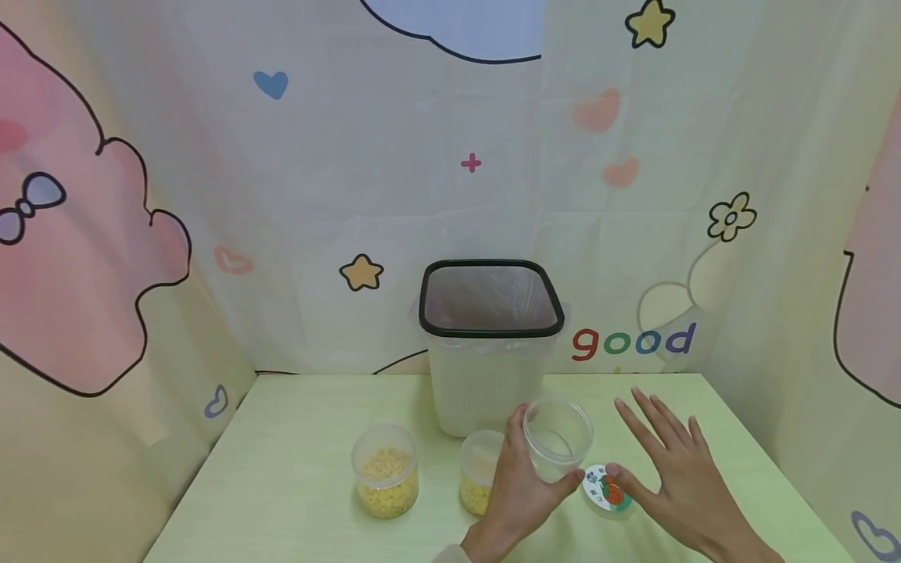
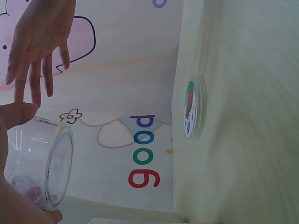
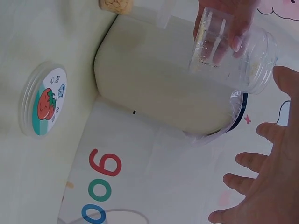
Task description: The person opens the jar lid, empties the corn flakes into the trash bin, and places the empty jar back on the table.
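My left hand [image 1: 524, 489] grips a clear plastic jar [image 1: 558, 430] around its side, lifted over the table and tilted. The jar looks nearly empty; small specks cling inside it in the right wrist view. My right hand [image 1: 679, 477] is spread, fingers straight, to the right of the jar and holding nothing; in the right wrist view its thumb is close to the jar's rim. Under the right hand's thumb, in the head view, a round lid [image 1: 607, 490] with a tomato picture lies on the table.
Two clear jars with yellow crumbly contents stand to the left, one jar [image 1: 385, 473] farther off and another jar [image 1: 480, 473] partly behind the left hand. A white bin [image 1: 486, 383] with a black rim and a plastic liner stands at the back of the pale table [image 1: 281, 469].
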Demonstrator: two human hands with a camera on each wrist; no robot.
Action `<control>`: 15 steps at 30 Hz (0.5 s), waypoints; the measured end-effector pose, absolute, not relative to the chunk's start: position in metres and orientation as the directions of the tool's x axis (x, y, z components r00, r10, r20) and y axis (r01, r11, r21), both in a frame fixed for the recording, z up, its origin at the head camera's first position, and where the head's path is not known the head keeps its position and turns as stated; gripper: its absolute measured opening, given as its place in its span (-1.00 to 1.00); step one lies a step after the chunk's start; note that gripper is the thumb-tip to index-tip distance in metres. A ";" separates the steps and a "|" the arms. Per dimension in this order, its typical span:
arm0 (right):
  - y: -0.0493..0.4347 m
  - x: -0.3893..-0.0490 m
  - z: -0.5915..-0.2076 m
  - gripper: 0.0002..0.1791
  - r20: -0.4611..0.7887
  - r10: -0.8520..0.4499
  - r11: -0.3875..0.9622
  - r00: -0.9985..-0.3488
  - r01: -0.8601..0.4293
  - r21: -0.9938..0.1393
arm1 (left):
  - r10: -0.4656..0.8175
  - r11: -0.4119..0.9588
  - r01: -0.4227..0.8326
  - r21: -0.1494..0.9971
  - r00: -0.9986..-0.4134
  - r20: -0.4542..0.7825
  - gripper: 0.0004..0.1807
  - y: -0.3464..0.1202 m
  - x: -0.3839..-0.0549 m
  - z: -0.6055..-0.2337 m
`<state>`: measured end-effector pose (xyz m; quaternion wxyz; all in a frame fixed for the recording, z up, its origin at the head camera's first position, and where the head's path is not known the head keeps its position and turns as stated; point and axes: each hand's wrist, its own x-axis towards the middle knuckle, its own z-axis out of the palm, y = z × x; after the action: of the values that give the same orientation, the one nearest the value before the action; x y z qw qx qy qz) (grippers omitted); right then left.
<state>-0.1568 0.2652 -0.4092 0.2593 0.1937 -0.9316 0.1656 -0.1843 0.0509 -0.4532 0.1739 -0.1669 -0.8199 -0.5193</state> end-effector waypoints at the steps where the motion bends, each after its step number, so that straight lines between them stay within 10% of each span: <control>1: 0.266 -0.157 -0.410 -0.10 0.547 -0.275 0.872 -0.791 -0.445 -0.204 | 0.093 0.401 0.453 0.796 -0.885 0.456 0.13 0.052 -0.184 -0.455; 15: 0.276 -0.151 -0.434 -0.09 0.527 -0.274 0.890 -0.805 -0.420 -0.179 | 0.099 0.410 0.380 0.829 -0.922 0.374 0.10 0.068 -0.185 -0.478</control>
<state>-0.1506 0.2761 -0.4344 0.2521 0.1848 -0.9388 0.1450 -0.1851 0.0681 -0.4780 0.1343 -0.1445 -0.8290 -0.5233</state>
